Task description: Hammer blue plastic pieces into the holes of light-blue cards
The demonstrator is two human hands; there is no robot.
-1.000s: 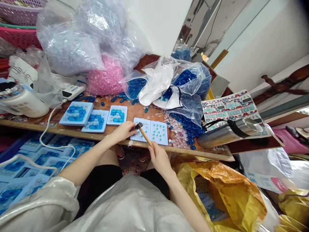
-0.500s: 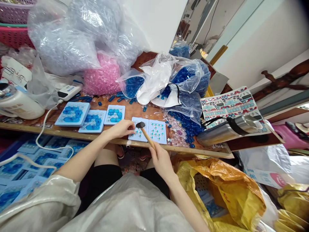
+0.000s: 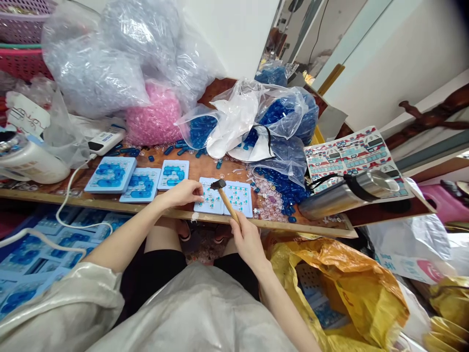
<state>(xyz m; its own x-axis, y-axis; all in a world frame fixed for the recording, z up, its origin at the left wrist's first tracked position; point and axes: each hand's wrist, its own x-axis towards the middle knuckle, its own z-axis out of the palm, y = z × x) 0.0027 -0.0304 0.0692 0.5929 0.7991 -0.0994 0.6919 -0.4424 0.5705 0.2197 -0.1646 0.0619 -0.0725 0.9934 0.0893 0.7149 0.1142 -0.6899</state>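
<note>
My right hand (image 3: 246,237) is wrapped round the wooden handle of a hammer (image 3: 228,204), whose dark head hovers over a pale blue plastic panel (image 3: 207,208) studded with small parts. At that panel's left edge, my left hand (image 3: 186,192) has its thumb and fingertips pinched together; whatever is between them is too small to make out. A second pale blue panel (image 3: 238,199) with similar parts lies against the first one's right side. Left of my left hand are several finished-looking panels (image 3: 110,174) with translucent blue capsule-shaped pieces on top.
Loose blue pieces (image 3: 289,193) and clear pink rings (image 3: 270,198) lie right of the panels. Behind are plastic bags of blue pieces (image 3: 276,115) and a pink-filled bag (image 3: 154,115). A steel flask (image 3: 340,198) rests at right. A yellow sack (image 3: 351,293) stands below the table edge.
The hammer head has risen slightly and shifted a little right. My left hand stays pinched by the panel's edge, hardly moved. The view has shifted slightly.
</note>
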